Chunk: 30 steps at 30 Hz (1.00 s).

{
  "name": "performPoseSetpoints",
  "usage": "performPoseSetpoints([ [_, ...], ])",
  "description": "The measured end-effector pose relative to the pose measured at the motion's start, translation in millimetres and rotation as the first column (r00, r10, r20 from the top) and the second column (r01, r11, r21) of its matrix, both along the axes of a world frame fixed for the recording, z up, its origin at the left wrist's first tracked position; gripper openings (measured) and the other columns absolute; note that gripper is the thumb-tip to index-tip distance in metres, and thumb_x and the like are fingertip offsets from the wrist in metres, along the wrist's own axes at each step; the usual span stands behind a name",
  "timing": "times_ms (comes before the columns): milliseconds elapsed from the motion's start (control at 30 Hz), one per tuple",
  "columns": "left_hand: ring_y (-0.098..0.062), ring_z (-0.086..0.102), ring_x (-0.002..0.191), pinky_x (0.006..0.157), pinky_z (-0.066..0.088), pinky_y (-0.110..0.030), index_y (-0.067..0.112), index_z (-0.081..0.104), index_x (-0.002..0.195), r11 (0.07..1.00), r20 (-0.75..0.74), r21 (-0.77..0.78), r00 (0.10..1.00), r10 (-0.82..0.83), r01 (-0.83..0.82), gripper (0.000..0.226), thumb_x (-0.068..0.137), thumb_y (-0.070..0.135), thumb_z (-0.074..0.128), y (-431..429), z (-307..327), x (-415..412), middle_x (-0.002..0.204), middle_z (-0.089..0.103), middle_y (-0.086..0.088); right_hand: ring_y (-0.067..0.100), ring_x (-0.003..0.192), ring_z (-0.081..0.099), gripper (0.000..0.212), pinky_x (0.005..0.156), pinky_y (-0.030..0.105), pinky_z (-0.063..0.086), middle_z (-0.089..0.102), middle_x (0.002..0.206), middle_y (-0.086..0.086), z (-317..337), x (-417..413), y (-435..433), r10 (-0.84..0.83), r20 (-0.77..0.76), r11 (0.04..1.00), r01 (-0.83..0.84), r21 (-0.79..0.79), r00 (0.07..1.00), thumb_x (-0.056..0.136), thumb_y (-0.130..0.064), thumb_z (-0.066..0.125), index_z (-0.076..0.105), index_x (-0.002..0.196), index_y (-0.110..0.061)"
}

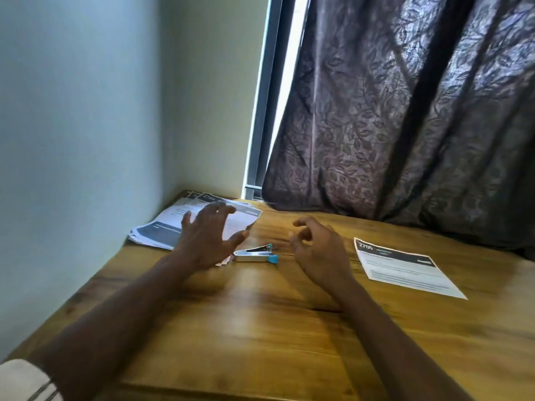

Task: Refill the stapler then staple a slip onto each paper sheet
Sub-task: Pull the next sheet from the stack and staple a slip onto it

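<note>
The stapler (256, 254) lies lengthwise across the desk (260, 328) between both empty, spread-fingered hands, just right of the nearer left hand (207, 238), left of the right hand (314, 250).

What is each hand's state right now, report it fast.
Left hand: open, fingers spread, holding nothing.
Right hand: open, fingers loosely curled, holding nothing.

Wooden worktop (260, 328): warm brown, visible grain, dark seams between planks, soft sheen near centre. Pale wall (86, 111) along left side, turning corner at far end. Dark leaf-patterned curtain (405, 111) hangs at right, folds reaching down to worktop's far edge. Grey window frame (264, 111) just left of curtain, bright daylight strip between them.
</note>
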<state>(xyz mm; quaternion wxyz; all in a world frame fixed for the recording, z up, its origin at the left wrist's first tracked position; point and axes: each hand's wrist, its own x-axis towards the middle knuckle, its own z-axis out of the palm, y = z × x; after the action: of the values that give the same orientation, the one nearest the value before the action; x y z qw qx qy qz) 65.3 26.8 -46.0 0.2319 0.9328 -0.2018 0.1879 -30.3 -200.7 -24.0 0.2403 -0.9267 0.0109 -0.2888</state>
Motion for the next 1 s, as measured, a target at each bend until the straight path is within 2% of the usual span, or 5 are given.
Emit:
performPoseSetpoints([
  [167, -0.019, 0.001, 0.159, 0.123, 0.004, -0.064, 0.030, 0.013, 0.160, 0.971, -0.107, 0.238, 0.994, 0.006, 0.019, 0.070, 0.101, 0.059, 0.037, 33.3, -5.6, 24.1, 0.172, 0.003, 0.002, 0.029, 0.123, 0.057, 0.075, 0.100, 0.042, 0.050, 0.055, 0.144, 0.010, 20.4, 52.4, 56.1, 0.078, -0.491, 0.982, 0.017, 0.186, 0.868, 0.094, -0.045, 0.063, 0.028, 0.154, -0.018],
  [267, -0.017, -0.007, 0.158, 0.124, 0.001, -0.061, 0.027, 0.006, 0.163, 0.961, -0.163, 0.266, 0.986, -0.034, 0.077, 0.072, 0.103, 0.059, 0.032, 33.6, -5.0, 29.9, 0.172, -0.004, 0.004, 0.028, 0.120, 0.058, 0.066, 0.100, 0.043, 0.052, 0.057, 0.140, 0.008, 18.0, 83.7, 74.5, 0.032, -0.564, 0.992, 0.045, 0.122, 0.825, 0.090, -0.045, 0.066, 0.042, 0.146, -0.018],
  [567, -0.015, 0.005, 0.158, 0.125, 0.002, -0.058, 0.027, 0.009, 0.163, 0.954, -0.289, 0.256, 0.954, -0.080, 0.157, 0.072, 0.102, 0.063, 0.026, 30.1, -11.2, 34.8, 0.171, 0.013, 0.004, 0.023, 0.086, 0.063, 0.051, 0.067, 0.031, 0.052, 0.068, 0.116, 0.013, 9.3, 141.8, 97.0, -0.076, -0.532, 0.871, 0.316, 0.375, 0.843, 0.087, -0.033, 0.066, 0.053, 0.130, -0.008],
  [867, -0.015, 0.016, 0.157, 0.124, 0.006, -0.059, 0.031, 0.018, 0.161, 0.964, -0.273, 0.214, 0.957, -0.096, 0.158, 0.076, 0.098, 0.072, 0.025, 28.2, -14.5, 41.0, 0.169, 0.022, 0.006, 0.021, 0.072, 0.071, 0.045, 0.068, 0.036, 0.063, 0.071, 0.096, 0.012, 6.9, 157.1, 102.9, -0.066, -0.479, 0.661, 0.398, 0.637, 0.875, 0.077, -0.008, 0.086, 0.042, 0.086, -0.007],
  [1000, -0.024, 0.030, 0.151, 0.120, 0.019, -0.063, 0.028, 0.035, 0.154, 0.996, -0.104, 0.063, 0.993, -0.054, 0.061, 0.072, 0.097, 0.070, 0.031, 32.9, -11.1, 51.1, 0.165, 0.033, 0.000, 0.028, 0.092, 0.073, 0.032, 0.078, 0.042, 0.064, 0.072, 0.107, 0.014, 6.7, 156.0, 103.5, -0.098, -0.341, 0.673, 0.315, 0.669, 0.935, 0.080, -0.009, 0.081, 0.062, 0.105, -0.004],
])
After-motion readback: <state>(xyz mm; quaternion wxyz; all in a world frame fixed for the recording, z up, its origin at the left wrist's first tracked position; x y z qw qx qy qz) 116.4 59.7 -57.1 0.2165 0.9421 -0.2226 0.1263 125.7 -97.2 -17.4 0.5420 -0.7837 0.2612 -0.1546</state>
